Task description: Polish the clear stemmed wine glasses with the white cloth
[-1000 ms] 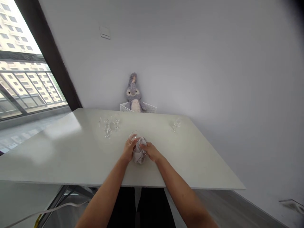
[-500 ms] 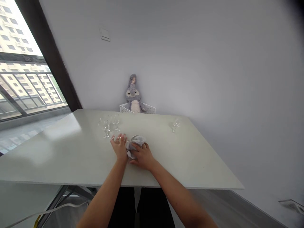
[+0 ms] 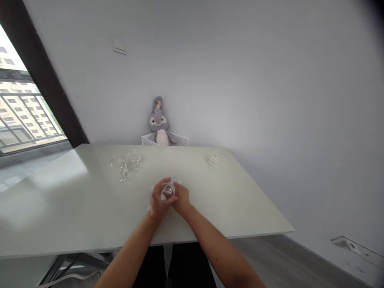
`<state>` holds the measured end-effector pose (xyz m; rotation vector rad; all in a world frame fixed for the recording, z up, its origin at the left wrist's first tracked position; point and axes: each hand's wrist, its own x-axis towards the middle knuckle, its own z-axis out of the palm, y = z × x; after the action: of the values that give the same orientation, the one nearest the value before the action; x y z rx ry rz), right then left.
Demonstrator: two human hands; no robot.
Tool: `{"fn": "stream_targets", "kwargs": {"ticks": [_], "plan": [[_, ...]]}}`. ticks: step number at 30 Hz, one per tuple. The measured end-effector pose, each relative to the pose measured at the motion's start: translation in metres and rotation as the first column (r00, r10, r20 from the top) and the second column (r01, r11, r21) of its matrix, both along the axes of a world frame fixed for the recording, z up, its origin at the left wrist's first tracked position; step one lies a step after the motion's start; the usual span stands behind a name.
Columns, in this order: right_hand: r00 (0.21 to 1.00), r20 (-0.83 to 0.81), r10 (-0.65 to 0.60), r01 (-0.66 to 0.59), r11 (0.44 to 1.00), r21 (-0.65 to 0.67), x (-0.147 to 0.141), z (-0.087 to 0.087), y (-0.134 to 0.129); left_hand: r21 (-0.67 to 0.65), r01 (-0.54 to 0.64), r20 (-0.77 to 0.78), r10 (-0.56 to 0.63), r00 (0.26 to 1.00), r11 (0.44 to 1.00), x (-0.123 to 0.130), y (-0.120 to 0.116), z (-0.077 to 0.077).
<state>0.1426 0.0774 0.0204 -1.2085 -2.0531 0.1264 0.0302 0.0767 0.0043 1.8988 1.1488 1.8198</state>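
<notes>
My left hand (image 3: 158, 202) is wrapped round the bowl of a clear wine glass (image 3: 167, 192), whose round rim faces up toward me. Close against it on the right, my right hand (image 3: 181, 199) is closed at the lower part of the glass, on a grey-white cloth (image 3: 174, 181). Most of the cloth is hidden under and behind both hands. Both hands are over the front middle of the white table (image 3: 228, 200).
Several clear stemmed glasses (image 3: 124, 170) stand at the left back of the table. Another glass (image 3: 213, 159) stands at the right back. A plush toy (image 3: 162, 137) sits in a white basket (image 3: 181, 141) beyond the far edge, by the wall.
My left hand has turned the glass so its opening faces up, and my hands have come together. More of the cloth is now covered. The view has shifted slightly to the right.
</notes>
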Motion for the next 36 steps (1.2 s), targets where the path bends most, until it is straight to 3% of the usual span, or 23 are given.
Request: {"fn": "stream_targets", "kwargs": {"ticks": [3,6,8,12,14,17,23,31,36], "plan": [[0.993,-0.119,-0.024,0.020,0.999,-0.037,0.007,-0.001,0.010,-0.009,0.068,-0.185,-0.068,0.980,0.998,0.005,-0.001,0.000],[0.949,-0.203,-0.239,0.220,0.969,-0.114,0.032,0.005,0.028,-0.047,0.023,-0.239,-0.033,0.970,0.999,0.005,0.001,0.003],[0.900,-0.163,-0.403,0.369,0.907,-0.203,0.060,0.010,0.044,-0.066,-0.027,-0.215,0.012,0.977,0.997,0.003,0.004,0.005],[0.740,0.106,-0.664,0.652,0.672,-0.351,0.124,0.014,0.069,-0.054,-0.135,-0.128,0.127,0.984,0.989,-0.001,0.008,0.006],[0.695,0.154,-0.703,0.698,0.607,-0.381,0.149,0.011,0.076,-0.074,-0.148,-0.112,0.139,0.984,0.986,0.000,0.010,0.005],[0.666,0.171,-0.726,0.718,0.563,-0.409,0.171,0.005,0.084,-0.118,-0.141,-0.081,0.132,0.988,0.983,0.001,0.012,0.005],[0.650,0.191,-0.736,0.725,0.524,-0.448,0.186,-0.006,0.098,-0.225,-0.160,0.040,0.173,0.984,0.961,0.000,0.013,0.005],[0.651,0.187,-0.736,0.723,0.527,-0.447,0.187,-0.010,0.105,-0.291,-0.131,0.084,0.161,0.983,0.948,-0.001,0.016,0.002],[0.672,0.178,-0.719,0.700,0.539,-0.469,0.186,-0.008,0.096,-0.340,-0.131,0.181,0.201,0.963,0.931,0.000,0.014,0.009]]}}
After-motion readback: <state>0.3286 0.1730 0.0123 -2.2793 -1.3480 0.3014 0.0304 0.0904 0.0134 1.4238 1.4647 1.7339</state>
